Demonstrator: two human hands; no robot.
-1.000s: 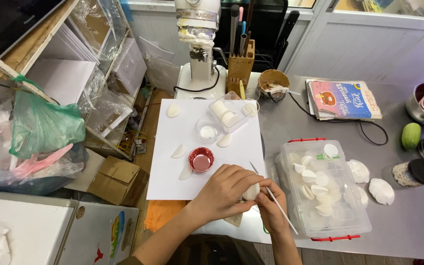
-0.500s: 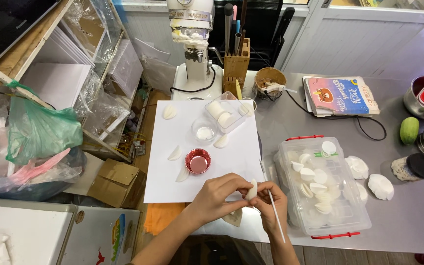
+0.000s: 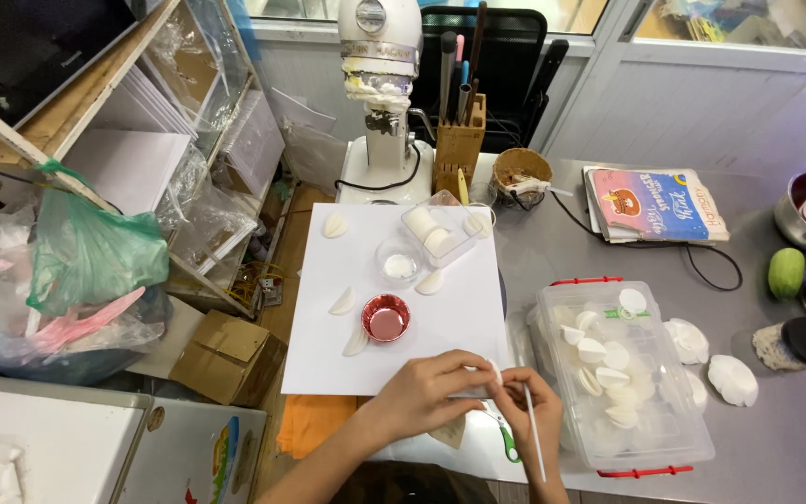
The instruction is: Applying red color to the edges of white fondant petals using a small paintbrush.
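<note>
My left hand and my right hand meet at the near edge of a white sheet on the steel table. Together they pinch a small white petal-shaped piece. The right hand also grips a thin white stick that points toward me. On the sheet stand a small red foil cup, several loose white petals, and a small round clear cup.
A clear lidded box with red clips, holding white pieces, sits right of my hands. White discs, a green fruit, a booklet, a knife block, a stand mixer. Shelves, a green bag and a cardboard box stand left.
Both hands have slid slightly toward the sheet's near edge, still working the small white piece; the stick in the right hand now points more straight toward me.
</note>
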